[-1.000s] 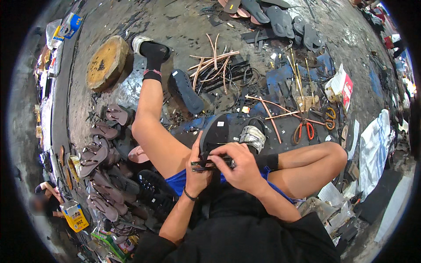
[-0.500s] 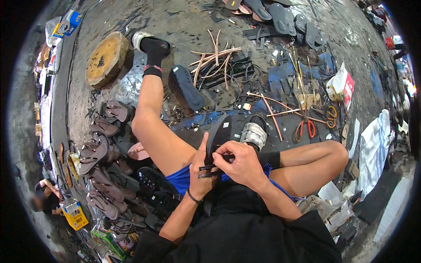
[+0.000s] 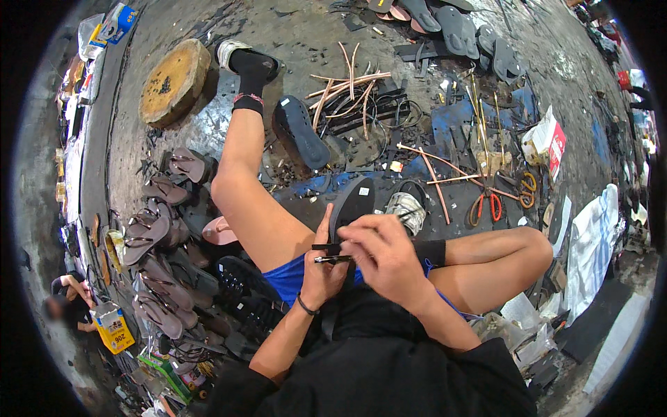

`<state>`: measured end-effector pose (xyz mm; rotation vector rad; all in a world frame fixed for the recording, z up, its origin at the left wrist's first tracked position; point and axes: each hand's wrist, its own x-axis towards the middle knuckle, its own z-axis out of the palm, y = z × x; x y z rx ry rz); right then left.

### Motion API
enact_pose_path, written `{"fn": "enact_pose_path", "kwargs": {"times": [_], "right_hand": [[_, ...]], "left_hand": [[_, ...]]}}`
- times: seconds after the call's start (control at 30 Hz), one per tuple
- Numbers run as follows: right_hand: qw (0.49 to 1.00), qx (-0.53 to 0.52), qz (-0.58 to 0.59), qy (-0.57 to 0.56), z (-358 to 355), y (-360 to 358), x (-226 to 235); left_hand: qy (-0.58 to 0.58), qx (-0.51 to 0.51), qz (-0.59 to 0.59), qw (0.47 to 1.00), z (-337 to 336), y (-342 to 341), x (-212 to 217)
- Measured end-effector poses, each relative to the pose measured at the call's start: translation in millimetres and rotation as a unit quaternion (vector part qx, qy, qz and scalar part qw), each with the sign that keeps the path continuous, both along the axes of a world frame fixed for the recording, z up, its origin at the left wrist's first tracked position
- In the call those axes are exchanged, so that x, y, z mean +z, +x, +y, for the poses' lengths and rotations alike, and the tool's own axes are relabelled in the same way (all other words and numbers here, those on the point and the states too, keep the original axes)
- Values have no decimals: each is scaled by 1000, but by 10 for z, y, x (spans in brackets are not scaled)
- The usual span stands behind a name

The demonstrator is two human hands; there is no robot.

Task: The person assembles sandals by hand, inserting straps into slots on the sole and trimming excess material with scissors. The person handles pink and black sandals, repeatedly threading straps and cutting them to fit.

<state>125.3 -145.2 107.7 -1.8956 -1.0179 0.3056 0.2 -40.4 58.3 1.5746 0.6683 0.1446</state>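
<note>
A black sandal sole (image 3: 358, 198) with a small white sticker stands tilted in front of my lap. My left hand (image 3: 322, 279) is closed around its near left side, one finger stretched up along the edge. Short black straps (image 3: 328, 258) stick out between the fingers of that hand. My right hand (image 3: 389, 254) lies over the lower part of the sole, its fingers curled close to the straps. Whatever its fingertips grip is hidden and slightly blurred.
Many brown sandals (image 3: 156, 229) are heaped to my left. Ahead lie another dark sole (image 3: 300, 132), tan and black strips (image 3: 354, 87), and a round wooden block (image 3: 174, 82). Red-handled scissors (image 3: 485, 207) and a white cloth (image 3: 590, 243) lie right. Another person (image 3: 73, 302) is at far left.
My right hand has shifted from a pinch at the straps to a looser curl across the sole. The sole has tipped, showing more of its face and sticker.
</note>
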Motion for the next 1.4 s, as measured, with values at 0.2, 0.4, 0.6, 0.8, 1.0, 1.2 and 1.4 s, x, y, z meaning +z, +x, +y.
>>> {"fn": "enact_pose_path", "kwargs": {"times": [0.2,0.4,0.6,0.8,1.0,1.2,1.4], "right_hand": [[997,40,-59,-38,44,-134,-44],[992,-4,85,-88,-25,-182,-200],[991,-4,86,-102,-24,-198,-174],[973,10,186,-135,-10,-110,-101],[973,8,204,-105,-133,-66,-152],[981,-15,166,-94,-30,-19,-170],[995,84,56,-11,-123,139,39]], "left_hand": [[60,34,-47,996,3,74,91],[-22,85,-46,995,-24,-11,102],[-73,102,-21,992,-75,-22,149],[211,12,-41,977,-105,-79,32],[40,37,-28,998,-144,-112,62],[-78,92,-51,991,-107,-27,2],[-155,152,-131,967,-44,-28,-146]]}}
